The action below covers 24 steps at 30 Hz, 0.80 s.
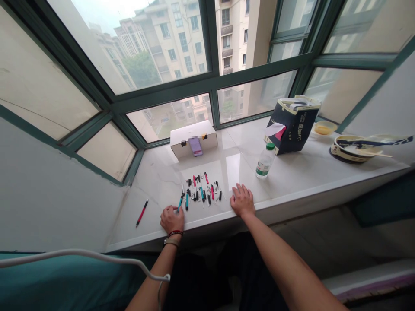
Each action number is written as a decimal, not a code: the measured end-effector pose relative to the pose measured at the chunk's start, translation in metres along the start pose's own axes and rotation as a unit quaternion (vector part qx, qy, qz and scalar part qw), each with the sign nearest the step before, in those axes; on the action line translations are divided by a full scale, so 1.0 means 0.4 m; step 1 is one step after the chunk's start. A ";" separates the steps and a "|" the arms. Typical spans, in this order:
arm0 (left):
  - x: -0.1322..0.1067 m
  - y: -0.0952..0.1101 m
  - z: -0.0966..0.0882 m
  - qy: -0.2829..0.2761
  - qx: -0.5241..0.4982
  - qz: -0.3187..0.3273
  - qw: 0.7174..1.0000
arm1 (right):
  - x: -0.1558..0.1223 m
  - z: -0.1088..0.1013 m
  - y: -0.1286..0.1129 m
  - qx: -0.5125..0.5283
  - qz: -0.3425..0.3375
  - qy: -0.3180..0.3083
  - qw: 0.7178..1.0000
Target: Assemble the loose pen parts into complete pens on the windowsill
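My left hand (171, 219) rests at the front edge of the white sill, its fingers curled in around the lower end of a teal pen barrel (180, 202). The tips of those fingers are partly hidden. My right hand (242, 200) lies palm down on the sill with its fingers slightly apart and nothing in it. Between the hands, pen parts are scattered: another teal barrel (187, 202), a red barrel (212, 191), black pieces (209, 199), and several thin refills and small bits. Left of my left hand lies a whole red and black pen (142, 213).
A white box (194, 140) stands by the window behind the parts. To the right are a water bottle with a green cap (265, 162), a dark paper bag (293, 127), a takeaway bowl (350, 151) and a small yellowish bowl (324, 128). A white cable (97, 255) crosses the lower left.
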State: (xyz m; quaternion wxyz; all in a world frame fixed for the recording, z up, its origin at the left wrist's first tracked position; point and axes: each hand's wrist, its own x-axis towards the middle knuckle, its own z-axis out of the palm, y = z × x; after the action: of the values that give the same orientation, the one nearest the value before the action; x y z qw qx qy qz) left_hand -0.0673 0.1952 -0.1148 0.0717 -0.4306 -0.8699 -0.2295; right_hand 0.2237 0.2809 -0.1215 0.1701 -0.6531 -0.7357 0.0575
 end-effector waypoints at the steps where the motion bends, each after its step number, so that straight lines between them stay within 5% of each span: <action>1: -0.002 0.001 0.000 -0.003 0.000 0.005 1.000 | 0.000 0.001 0.000 -0.001 -0.001 0.003 1.000; 7: -0.007 -0.020 -0.001 -0.038 0.006 0.072 0.997 | -0.001 0.004 0.004 -0.006 -0.008 0.015 1.000; 12: 0.044 -0.115 -0.038 -0.043 0.046 0.151 0.986 | -0.002 0.009 0.006 -0.011 -0.012 0.022 1.000; 18: 0.172 -0.250 -0.095 -0.020 0.137 0.054 0.989 | -0.001 0.008 0.004 -0.010 -0.011 0.023 1.000; 24: 0.241 -0.344 -0.098 -0.138 0.153 0.017 0.978 | -0.002 0.006 0.004 -0.014 -0.007 0.017 1.000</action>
State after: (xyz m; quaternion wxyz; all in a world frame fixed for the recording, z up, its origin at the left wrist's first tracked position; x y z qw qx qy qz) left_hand -0.2376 0.1740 -0.0954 0.0198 -0.4572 -0.8886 -0.0310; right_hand 0.2243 0.2808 -0.1245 0.1733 -0.6515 -0.7377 0.0349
